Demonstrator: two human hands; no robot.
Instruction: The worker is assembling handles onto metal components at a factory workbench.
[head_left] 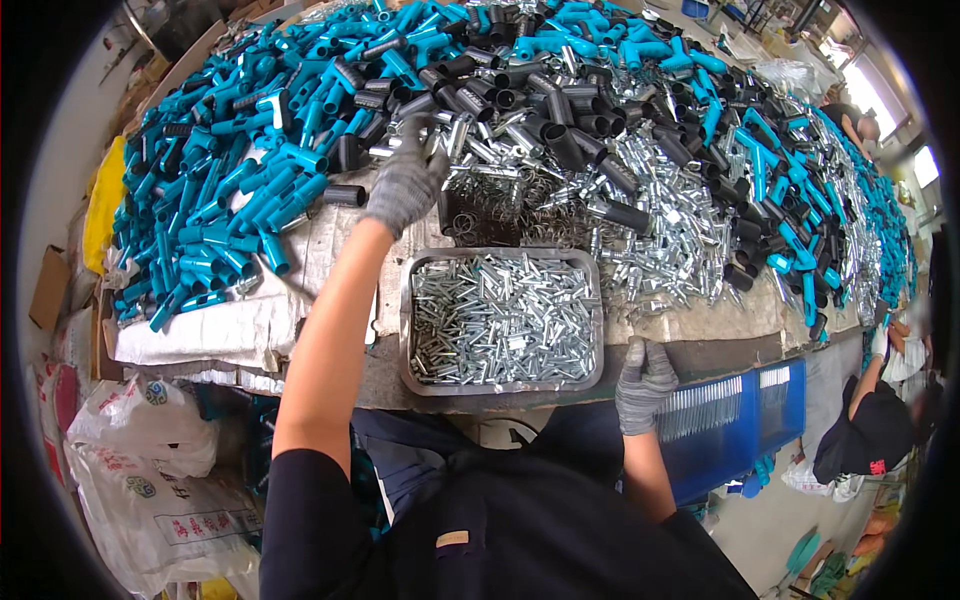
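Two hands are seen, both covered by grey, ribbed knit gloves. The left hand (408, 188) is stretched over the heap, where black sleeves (565, 147) and shiny metal parts (665, 225) are mixed; its fingers are parted somewhat, but whether anything is gripped cannot be told. The right hand (645, 388) is held at the table (705, 353) edge, just beside the tray; its fingers are brought close together, with only a narrow gap shown, and whether anything is pinched cannot be told.

One tray (500, 388), grey and rectangular with rounded corners, is set at the near edge and filled with slim, smooth metal pins (500, 315), too many to be counted. Behind it, thin wire springs (520, 190) are tangled in one dark patch. One black sleeve (344, 195), a short hollow cylinder, is left apart on the white cloth (200, 338). Glossy teal shells (290, 203), tubular and branched, are piled beyond counting at left and far back. One blue bin (700, 470) is seen below the table, with metal rods (705, 408) stacked in two groups.
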